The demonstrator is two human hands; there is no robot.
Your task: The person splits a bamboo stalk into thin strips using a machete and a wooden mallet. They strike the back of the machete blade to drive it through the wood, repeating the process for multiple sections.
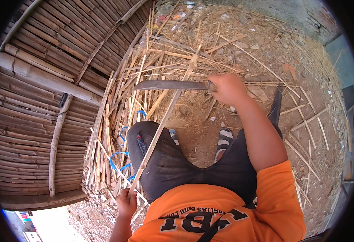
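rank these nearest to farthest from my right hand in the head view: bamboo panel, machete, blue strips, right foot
1. Machete, gripped in the right hand
2. Right foot, below it
3. Blue strips, to the left
4. Bamboo panel, far left

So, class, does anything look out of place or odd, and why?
The loose sticks on the right look out of place: they lie scattered at crossing angles, unlike the denser pile on the left. A small orange scrap near the top looks like litter. The knife and held strip look fine.

Two lines of black lettering (201, 222) cross the orange shirt (280, 195).
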